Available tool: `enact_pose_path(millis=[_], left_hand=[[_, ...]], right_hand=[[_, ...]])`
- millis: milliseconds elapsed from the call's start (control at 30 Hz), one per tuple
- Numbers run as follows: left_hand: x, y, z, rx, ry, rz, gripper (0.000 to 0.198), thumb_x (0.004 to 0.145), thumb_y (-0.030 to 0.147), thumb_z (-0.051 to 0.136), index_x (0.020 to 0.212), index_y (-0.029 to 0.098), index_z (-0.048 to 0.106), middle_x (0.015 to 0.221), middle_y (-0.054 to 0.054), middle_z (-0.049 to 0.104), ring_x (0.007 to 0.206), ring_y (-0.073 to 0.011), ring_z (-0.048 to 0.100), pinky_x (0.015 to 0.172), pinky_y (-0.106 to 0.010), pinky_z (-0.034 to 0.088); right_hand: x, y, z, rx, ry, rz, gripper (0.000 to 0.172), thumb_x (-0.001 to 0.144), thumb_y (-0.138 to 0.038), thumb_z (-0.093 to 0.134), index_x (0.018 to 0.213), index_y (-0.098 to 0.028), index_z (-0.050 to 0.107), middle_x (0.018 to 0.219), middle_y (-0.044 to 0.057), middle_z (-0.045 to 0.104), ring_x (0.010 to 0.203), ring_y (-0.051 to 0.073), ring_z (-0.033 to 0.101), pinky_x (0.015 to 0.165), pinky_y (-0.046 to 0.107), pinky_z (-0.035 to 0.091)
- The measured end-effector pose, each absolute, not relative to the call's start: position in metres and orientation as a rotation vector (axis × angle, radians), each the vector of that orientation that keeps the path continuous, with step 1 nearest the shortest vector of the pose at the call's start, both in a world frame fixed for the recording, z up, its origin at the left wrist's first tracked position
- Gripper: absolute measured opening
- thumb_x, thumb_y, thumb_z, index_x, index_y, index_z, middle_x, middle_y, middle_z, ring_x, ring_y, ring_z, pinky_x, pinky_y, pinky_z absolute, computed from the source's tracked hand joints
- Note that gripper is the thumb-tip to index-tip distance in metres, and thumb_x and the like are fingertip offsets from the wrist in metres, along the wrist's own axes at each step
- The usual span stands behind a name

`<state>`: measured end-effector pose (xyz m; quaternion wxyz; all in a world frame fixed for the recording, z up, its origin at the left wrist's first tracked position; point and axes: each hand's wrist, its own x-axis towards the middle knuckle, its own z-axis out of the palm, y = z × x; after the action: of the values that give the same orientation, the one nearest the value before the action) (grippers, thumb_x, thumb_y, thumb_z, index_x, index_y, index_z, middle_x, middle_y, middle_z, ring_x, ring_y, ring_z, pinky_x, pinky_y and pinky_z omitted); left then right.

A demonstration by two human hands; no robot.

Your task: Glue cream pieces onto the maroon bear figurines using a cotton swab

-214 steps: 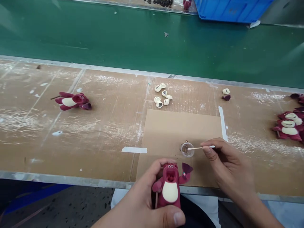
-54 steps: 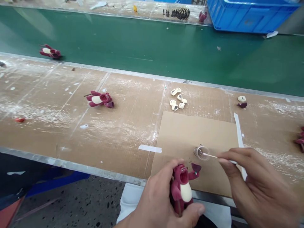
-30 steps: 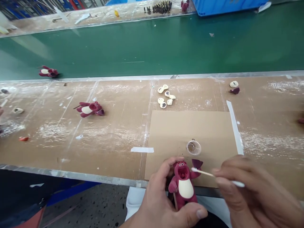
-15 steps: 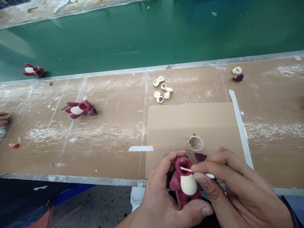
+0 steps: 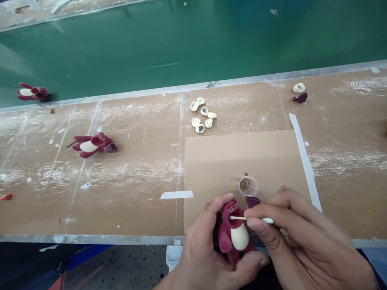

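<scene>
My left hand [image 5: 208, 245] is wrapped round a dark pink toy bear figure [image 5: 240, 237] with a cream belly, its face turned up. Pinched between the thumb and fingers of my right hand [image 5: 290, 229] is a cotton swab [image 5: 238, 218]. One white tip of the swab is at the bear's open mouth; the other sticks out past my fingers. A dark purple cup-shaped piece [image 5: 252, 201] shows beside the bear's head, partly behind my right fingers. Just beyond it, a small clear plastic cup [image 5: 248, 186] with a little brownish liquid stands on a cardboard sheet [image 5: 211, 161].
Several cream-coloured parts [image 5: 199, 128] lie past the sheet. Another cream part [image 5: 298, 88] and a purple piece [image 5: 300, 97] lie at the far right. One bear figure [image 5: 90, 146] lies on the left; another [image 5: 32, 92] is on the green surface [image 5: 181, 44]. White tape [image 5: 305, 161] edges the sheet.
The view has shifted a little, so the other person's hand at the left edge is out of sight. The bear has tilted slightly in my left hand; the swab stays at its mouth.
</scene>
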<state>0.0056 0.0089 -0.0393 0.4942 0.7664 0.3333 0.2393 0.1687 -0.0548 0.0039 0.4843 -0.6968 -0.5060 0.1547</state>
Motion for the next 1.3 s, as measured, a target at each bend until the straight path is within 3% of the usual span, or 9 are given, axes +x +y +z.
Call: enact_pose_path(millis=[167, 333, 467, 667, 833, 1033, 1300], left_hand=[[0.008, 0.013, -0.036, 1.919, 0.81, 0.598, 0.076, 0.085, 0.043, 0.087, 0.148, 0.028, 0.046, 0.11, -0.004, 0.08, 0.09, -0.0199, 0.084, 0.083, -0.026, 0.07], [0.008, 0.015, -0.034, 2.001, 0.879, 0.609, 0.07, 0.086, 0.045, 0.085, 0.144, 0.027, 0.05, 0.105, -0.001, 0.079, 0.084, -0.0157, 0.082, 0.081, -0.022, 0.069], [0.006, 0.012, -0.032, 2.05, 0.879, 0.621, 0.068, 0.087, 0.048, 0.081, 0.143, 0.026, 0.05, 0.102, 0.0, 0.08, 0.083, -0.014, 0.082, 0.08, -0.018, 0.067], [0.002, 0.007, -0.03, 2.285, 1.0, 0.496, 0.067, 0.082, 0.047, 0.078, 0.137, 0.022, 0.048, 0.104, -0.008, 0.082, 0.081, -0.0244, 0.085, 0.07, -0.032, 0.072], [0.005, 0.006, -0.027, 2.418, 1.039, 0.506, 0.06, 0.088, 0.048, 0.071, 0.135, 0.019, 0.048, 0.088, -0.008, 0.081, 0.061, -0.0249, 0.08, 0.05, -0.032, 0.067], [0.006, 0.008, -0.024, 2.472, 1.047, 0.593, 0.056, 0.095, 0.05, 0.07, 0.134, 0.017, 0.047, 0.085, -0.009, 0.079, 0.059, -0.0246, 0.078, 0.06, -0.037, 0.07], [0.005, 0.006, -0.025, 2.548, 1.082, 0.637, 0.049, 0.1, 0.047, 0.069, 0.131, 0.014, 0.052, 0.083, -0.009, 0.076, 0.061, -0.0242, 0.076, 0.059, -0.036, 0.067]], right_hand=[[0.173, -0.051, 0.003, -1.71, -1.232, 0.389, 0.025, 0.096, -0.049, 0.081, 0.091, -0.025, 0.082, 0.079, 0.005, 0.064, 0.071, 0.021, 0.068, 0.062, 0.03, 0.065], [0.178, -0.057, 0.003, -1.648, -1.259, 0.561, 0.012, 0.103, -0.027, 0.072, 0.093, -0.024, 0.078, 0.083, 0.003, 0.066, 0.072, 0.016, 0.068, 0.06, 0.022, 0.06], [0.182, -0.054, 0.001, -1.61, -1.297, 0.599, 0.016, 0.106, -0.018, 0.066, 0.092, -0.023, 0.074, 0.084, -0.001, 0.066, 0.074, 0.01, 0.066, 0.063, 0.016, 0.057], [0.182, -0.052, -0.006, -1.636, -1.448, 0.507, 0.021, 0.104, -0.008, 0.058, 0.09, -0.018, 0.07, 0.084, 0.001, 0.061, 0.074, 0.009, 0.062, 0.067, 0.017, 0.055], [0.178, -0.055, -0.006, -1.592, -1.476, 0.466, 0.018, 0.101, -0.004, 0.061, 0.096, -0.017, 0.072, 0.081, 0.001, 0.06, 0.072, 0.011, 0.06, 0.063, 0.023, 0.054], [0.175, -0.056, -0.003, -1.566, -1.386, 0.482, 0.013, 0.103, -0.006, 0.065, 0.104, -0.017, 0.072, 0.088, 0.002, 0.062, 0.076, 0.01, 0.065, 0.064, 0.02, 0.056], [0.177, -0.053, -0.004, -1.571, -1.483, 0.52, 0.014, 0.104, -0.007, 0.062, 0.1, -0.018, 0.07, 0.087, 0.002, 0.064, 0.078, 0.012, 0.06, 0.068, 0.024, 0.055]])
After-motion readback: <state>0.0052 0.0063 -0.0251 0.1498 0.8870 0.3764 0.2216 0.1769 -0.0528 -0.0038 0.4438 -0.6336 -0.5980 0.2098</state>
